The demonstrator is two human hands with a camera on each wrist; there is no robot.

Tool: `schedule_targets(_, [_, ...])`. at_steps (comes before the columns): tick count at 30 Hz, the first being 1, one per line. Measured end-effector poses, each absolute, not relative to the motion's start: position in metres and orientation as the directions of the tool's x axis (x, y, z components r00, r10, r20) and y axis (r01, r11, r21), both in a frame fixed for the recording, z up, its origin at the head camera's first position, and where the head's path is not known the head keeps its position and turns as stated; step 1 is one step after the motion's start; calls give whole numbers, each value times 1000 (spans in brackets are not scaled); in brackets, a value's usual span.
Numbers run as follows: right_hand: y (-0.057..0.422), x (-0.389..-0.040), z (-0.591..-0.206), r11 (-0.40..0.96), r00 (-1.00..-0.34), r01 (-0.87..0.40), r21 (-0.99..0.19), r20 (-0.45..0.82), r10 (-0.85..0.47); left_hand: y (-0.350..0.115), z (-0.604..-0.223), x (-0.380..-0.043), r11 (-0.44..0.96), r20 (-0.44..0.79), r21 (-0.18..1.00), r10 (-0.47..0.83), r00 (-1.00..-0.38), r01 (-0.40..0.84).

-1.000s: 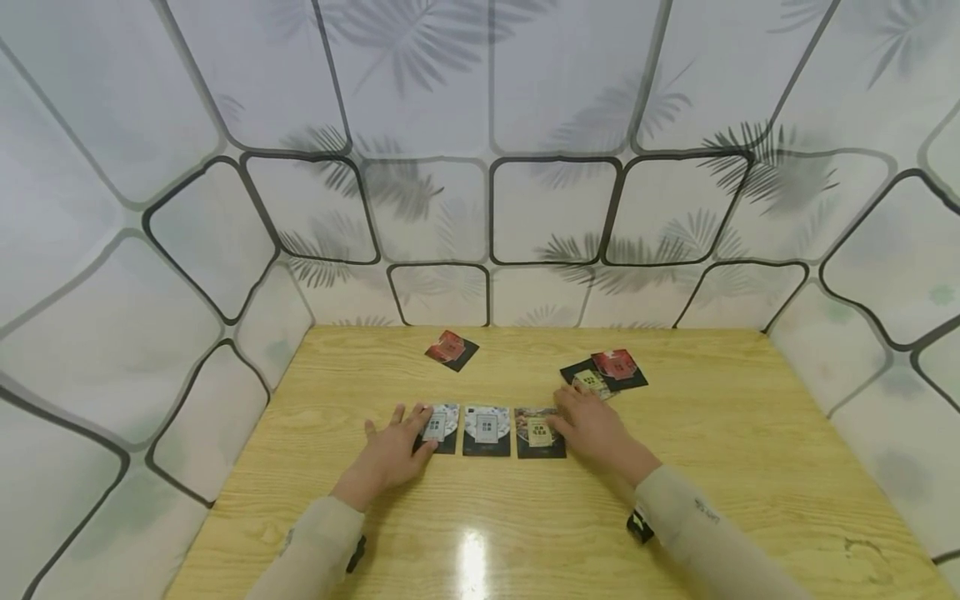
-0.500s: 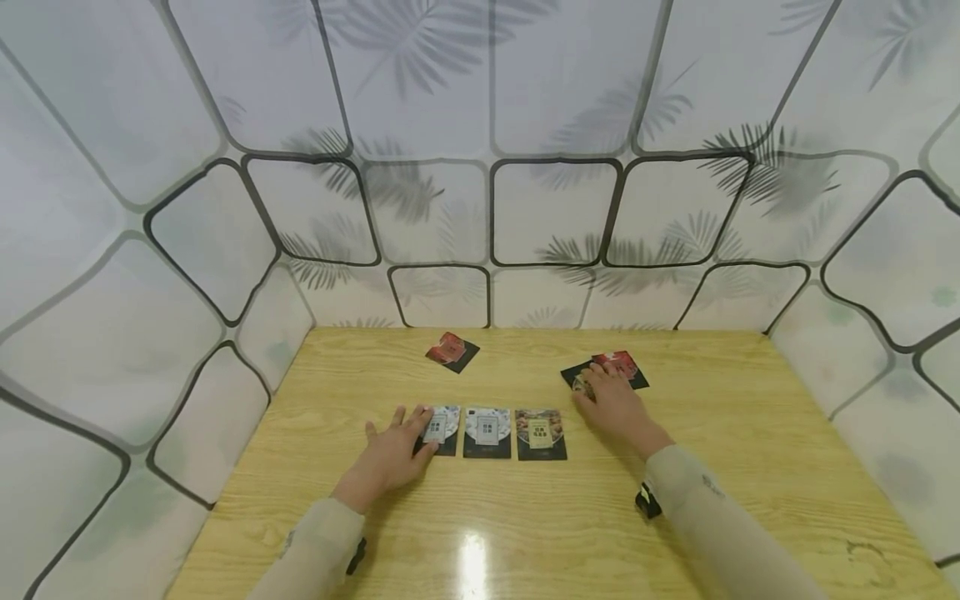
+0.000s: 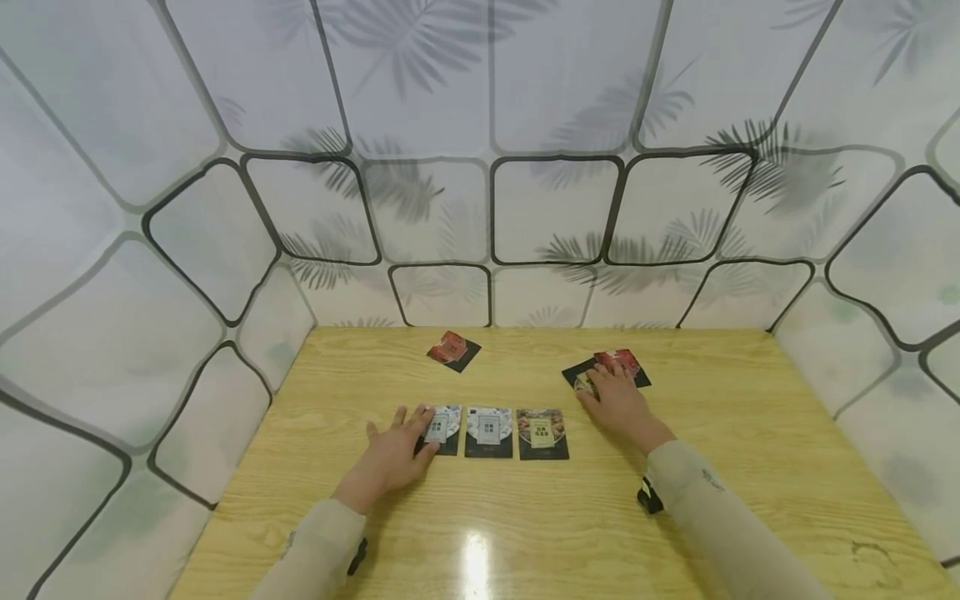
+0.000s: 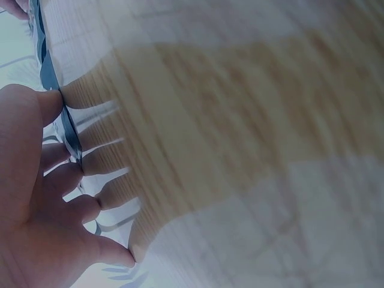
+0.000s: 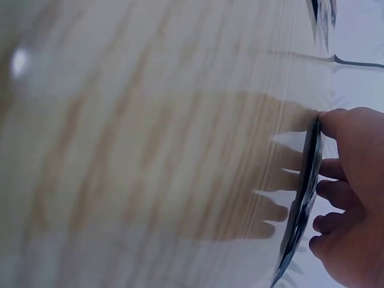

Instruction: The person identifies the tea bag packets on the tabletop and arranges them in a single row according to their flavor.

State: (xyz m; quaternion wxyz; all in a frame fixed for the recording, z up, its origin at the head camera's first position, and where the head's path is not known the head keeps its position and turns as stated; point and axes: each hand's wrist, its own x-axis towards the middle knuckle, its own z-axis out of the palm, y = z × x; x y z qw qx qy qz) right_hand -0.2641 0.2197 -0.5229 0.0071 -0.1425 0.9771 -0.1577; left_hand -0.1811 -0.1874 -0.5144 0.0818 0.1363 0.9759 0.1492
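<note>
A thin yellow-labelled packet [image 3: 577,372] lies behind and right of the middle packet [image 3: 489,432], partly hidden under the right hand [image 3: 621,403], fingers apart. Left of the middle packet, the left hand [image 3: 392,452], outspread, part-covers a white-topped packet [image 3: 448,429] on the wood-grained table [image 3: 532,517].

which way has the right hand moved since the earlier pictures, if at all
Yes: the right hand has moved right and farther back, toward the table's back edge, clear of the front row's right packet.

High forward-down head view, wrist close-ups, shared tabletop [image 3: 570,525]
</note>
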Motion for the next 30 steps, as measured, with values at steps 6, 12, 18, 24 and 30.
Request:
schedule_targets(6, [221, -260, -518, 895, -949, -311, -320, 50, -312, -188, -515, -183, 917, -117, 312, 295, -948, 247])
schedule_targets(12, [224, -256, -518, 883, -933, -348, -315, 30, -358, -188, -515, -182, 917, -115, 316, 293, -949, 245])
schedule_targets(18, [228, -253, -520, 874, -922, -373, -312, 20, -387, -188, -516, -182, 914, -104, 317, 298, -949, 252])
schedule_targets(24, [233, -251, -518, 863, -910, -409, -296, 59, -411, -187, -515, -181, 914, -108, 322, 296, -949, 248])
schedule_targets(30, [238, -251, -516, 854, -918, -392, -341, 88, -387, -187, -514, -180, 912, -103, 323, 298, -949, 252])
